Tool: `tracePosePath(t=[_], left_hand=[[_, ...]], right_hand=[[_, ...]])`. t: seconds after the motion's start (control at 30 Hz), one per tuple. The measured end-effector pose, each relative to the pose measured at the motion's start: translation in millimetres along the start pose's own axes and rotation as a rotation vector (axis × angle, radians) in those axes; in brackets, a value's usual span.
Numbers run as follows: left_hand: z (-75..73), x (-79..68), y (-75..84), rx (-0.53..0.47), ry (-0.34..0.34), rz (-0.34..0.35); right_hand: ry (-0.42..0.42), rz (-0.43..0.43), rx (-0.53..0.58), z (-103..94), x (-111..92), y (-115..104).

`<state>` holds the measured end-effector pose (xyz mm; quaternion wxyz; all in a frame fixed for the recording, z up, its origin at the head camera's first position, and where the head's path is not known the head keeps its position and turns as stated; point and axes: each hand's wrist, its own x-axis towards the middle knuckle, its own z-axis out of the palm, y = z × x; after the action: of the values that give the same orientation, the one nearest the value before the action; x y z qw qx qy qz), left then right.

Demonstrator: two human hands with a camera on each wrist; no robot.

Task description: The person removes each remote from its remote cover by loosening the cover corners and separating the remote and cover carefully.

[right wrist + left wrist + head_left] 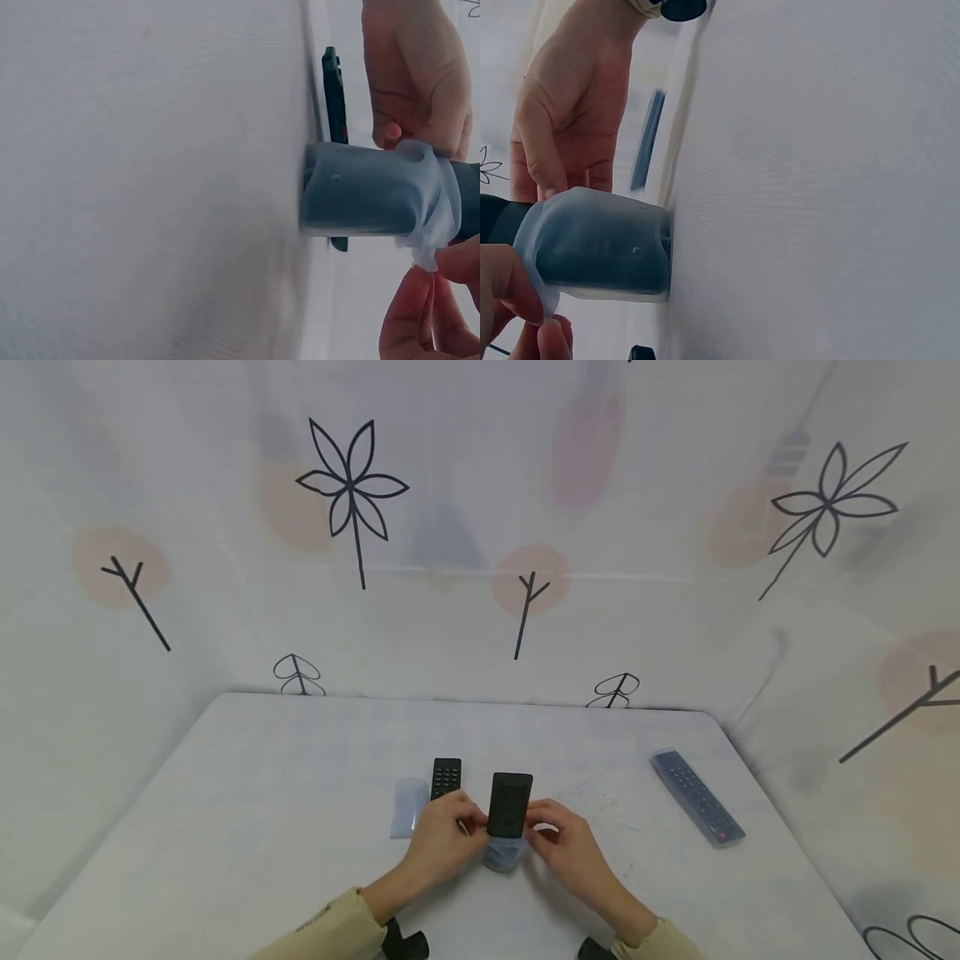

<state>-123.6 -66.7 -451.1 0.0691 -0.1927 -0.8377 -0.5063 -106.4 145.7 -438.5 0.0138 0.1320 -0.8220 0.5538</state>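
A black remote control [511, 804] stands upright on the table with its buttonless side towards the head camera. Its lower part sits inside a translucent plastic sleeve [504, 855], whose upper edge is bunched around it. My left hand [444, 837] pinches the sleeve's rim on one side, between thumb and fingers, as the left wrist view shows. On the opposite side my right hand [576, 853] pinches a gathered fold of the same rim. Through the sleeve [604, 240] the dark lower end of the remote shows, down at the table surface.
Behind my left hand lie another black remote [446, 775] with buttons and a flat translucent sleeve [408, 803]. A longer remote [697, 797] in a clear bluish cover lies at the right. Patterned white cloth [450, 627] rises behind the white table [300, 760].
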Motion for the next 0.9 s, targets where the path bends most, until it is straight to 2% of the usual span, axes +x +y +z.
tracePosePath(t=[0.13, 0.33, 0.53, 0.67, 0.9], left_hand=[[-0.2, 0.6, 1.4, 0.004, -0.005, 0.01], [-0.8, -0.1, 3.5, 0.011, -0.019, 0.009], [0.0, -0.3, 3.9, 0.014, -0.02, 0.016], [0.2, 0.1, 3.7, 0.019, -0.021, 0.021], [-0.4, -0.4, 4.8, 0.034, -0.015, 0.029]], right_hand=[[0.043, -0.063, -0.004, -3.9, 0, -3], [0.109, -0.17, 0.05, -14.2, 1, -17], [0.094, -0.184, 0.133, -20.4, 2, -35], [0.08, -0.224, 0.169, -19.2, 2, -44], [0.091, -0.213, 0.151, -15.5, 3, -49]])
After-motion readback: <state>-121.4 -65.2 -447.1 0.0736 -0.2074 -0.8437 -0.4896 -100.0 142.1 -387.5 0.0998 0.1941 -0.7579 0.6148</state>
